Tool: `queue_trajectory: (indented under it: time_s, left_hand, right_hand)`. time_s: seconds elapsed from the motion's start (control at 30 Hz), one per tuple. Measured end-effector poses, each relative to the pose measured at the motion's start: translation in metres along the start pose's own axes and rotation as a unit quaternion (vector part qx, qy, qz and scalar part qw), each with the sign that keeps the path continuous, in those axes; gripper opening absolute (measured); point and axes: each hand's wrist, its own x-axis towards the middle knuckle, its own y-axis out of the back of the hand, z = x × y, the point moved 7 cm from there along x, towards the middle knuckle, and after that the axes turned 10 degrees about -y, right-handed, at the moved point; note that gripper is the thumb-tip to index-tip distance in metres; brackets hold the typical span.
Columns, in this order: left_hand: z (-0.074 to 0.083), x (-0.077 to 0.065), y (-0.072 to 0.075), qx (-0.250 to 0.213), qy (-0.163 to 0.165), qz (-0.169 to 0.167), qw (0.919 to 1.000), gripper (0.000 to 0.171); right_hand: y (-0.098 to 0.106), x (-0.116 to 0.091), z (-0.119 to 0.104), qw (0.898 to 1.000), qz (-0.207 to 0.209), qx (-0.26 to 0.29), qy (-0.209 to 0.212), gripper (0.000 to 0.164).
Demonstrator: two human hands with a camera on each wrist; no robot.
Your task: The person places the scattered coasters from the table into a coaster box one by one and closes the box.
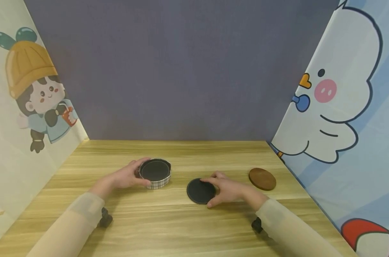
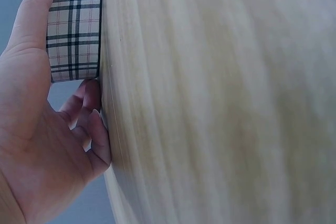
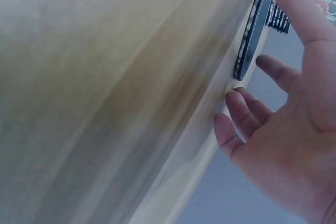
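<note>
At left of centre in the head view, my left hand (image 1: 130, 175) grips a round plaid coaster holder (image 1: 160, 184), thumb on its near side and fingers at its far side. A black disc with a stitched ring fills the holder's top. The left wrist view shows the holder's plaid wall (image 2: 76, 30) against the palm side, with the other fingers curled below it. My right hand (image 1: 228, 189) reaches over a flat black round coaster (image 1: 199, 192) lying on the table. Its index finger rests on the coaster's far edge; the thumb is near the right edge.
A brown wooden disc (image 1: 262, 179) lies to the right, beyond my right hand. The wood-grain table (image 1: 168, 228) meets a dark grey back panel (image 1: 178, 71). Cartoon-printed panels stand along the left and right sides.
</note>
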Motion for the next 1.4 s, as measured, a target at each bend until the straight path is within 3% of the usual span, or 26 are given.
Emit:
queue_trajectory:
  time_s: [0.33, 0.77, 1.03, 1.4]
  left_hand:
    - [-0.002, 0.0, 0.0, -0.008, -0.004, -0.001, 1.0, 0.113]
    - [0.001, 0.001, 0.004, -0.001, -0.01, 0.002, 0.9999, 0.113]
    - [-0.003, 0.003, 0.004, 0.005, -0.017, 0.006, 0.9998, 0.114]
    - [-0.002, 0.004, 0.005, -0.007, -0.012, 0.001, 0.9999, 0.113]
  right_hand:
    - [-0.005, 0.022, -0.008, 0.999, 0.011, -0.038, -0.018, 0.114]
    - [-0.004, 0.025, -0.015, 0.999, 0.016, -0.046, 0.0, 0.108]
    - [-0.003, 0.027, -0.012, 0.999, 0.021, -0.035, 0.005, 0.105]
    - [0.009, 0.027, -0.015, 0.997, 0.066, 0.013, 0.03, 0.107]
